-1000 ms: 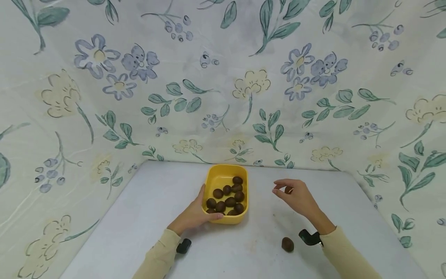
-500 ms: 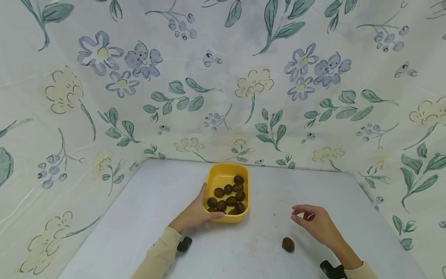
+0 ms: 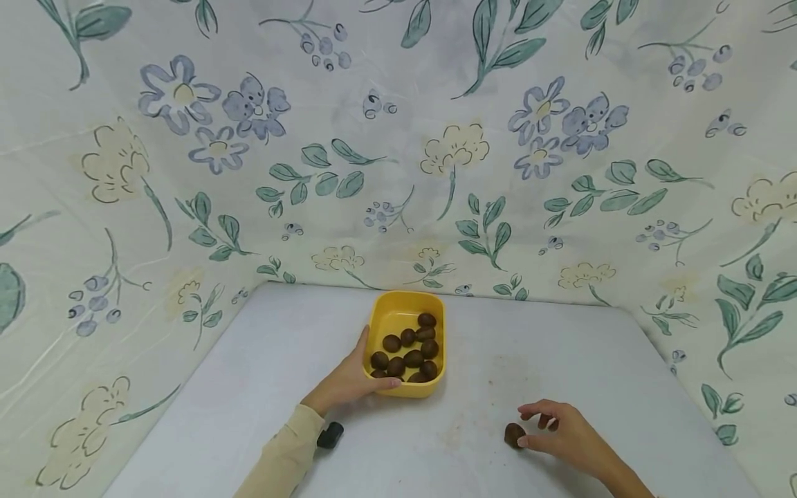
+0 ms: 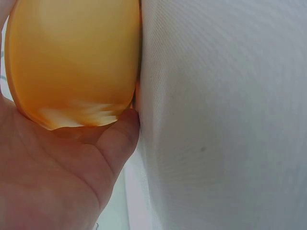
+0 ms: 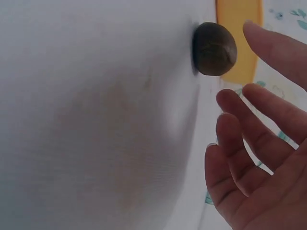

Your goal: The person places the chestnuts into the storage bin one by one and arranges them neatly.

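A yellow box [image 3: 405, 389] stands near the back middle of the table. Several round, dark brown nut-like pieces [image 3: 413, 358] lie in it, mostly in its near and right parts. My left hand [image 3: 344, 380] grips the box's near left corner, the thumb along its front wall. In the left wrist view, the palm lies against the box's wall [image 4: 76, 62]. One more round brown piece [image 3: 514, 436] sits on the table, front right. Around it hovers my right hand [image 3: 566, 436], fingers spread and bent; the right wrist view shows a gap between thumb and the piece [image 5: 214, 49].
The white table [image 3: 274, 332] reaches back to a cloth wall [image 3: 398, 173] printed with flowers and leaves. A black wrist device [image 3: 330, 435] hangs under the left sleeve. Small brown specks mark the tabletop between the box and the right hand.
My right hand has moved away from the box, right and toward the front, down to the loose brown piece. The left hand and the box stay in place; the camera view shifted slightly.
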`<state>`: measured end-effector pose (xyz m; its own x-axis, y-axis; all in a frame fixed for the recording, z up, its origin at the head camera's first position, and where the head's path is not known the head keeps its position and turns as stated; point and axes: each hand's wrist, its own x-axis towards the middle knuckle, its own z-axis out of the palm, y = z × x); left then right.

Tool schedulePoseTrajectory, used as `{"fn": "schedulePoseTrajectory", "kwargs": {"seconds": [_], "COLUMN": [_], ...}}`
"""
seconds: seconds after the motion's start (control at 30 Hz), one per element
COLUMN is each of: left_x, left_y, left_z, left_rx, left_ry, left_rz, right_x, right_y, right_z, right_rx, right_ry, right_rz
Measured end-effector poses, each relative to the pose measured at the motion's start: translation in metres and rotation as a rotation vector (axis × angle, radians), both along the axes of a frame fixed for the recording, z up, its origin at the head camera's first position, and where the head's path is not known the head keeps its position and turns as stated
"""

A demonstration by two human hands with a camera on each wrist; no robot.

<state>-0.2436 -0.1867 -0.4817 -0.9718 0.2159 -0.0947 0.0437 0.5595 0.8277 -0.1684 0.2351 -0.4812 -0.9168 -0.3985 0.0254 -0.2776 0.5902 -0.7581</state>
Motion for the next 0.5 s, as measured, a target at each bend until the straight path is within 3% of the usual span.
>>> {"fn": "schedulePoseTrajectory", "kwargs": {"seconds": [0.17,0.5], "left_x": [0.0,-0.0004], "left_y": [-0.0002,-0.0002], "left_z": [0.0,-0.0004], "left_rx": [-0.002,0.009], "left_ry": [-0.002,-0.006], "left_rz": [0.004,0.003], "right_x": [0.0015,0.0015], "right_y": [-0.0006,-0.0075], "right_z": [-0.0073,-0.0095], "right_rx": [0.016,0.02], "right_ry": [0.008,0.012], "right_rz": [0.048,0.032]}}
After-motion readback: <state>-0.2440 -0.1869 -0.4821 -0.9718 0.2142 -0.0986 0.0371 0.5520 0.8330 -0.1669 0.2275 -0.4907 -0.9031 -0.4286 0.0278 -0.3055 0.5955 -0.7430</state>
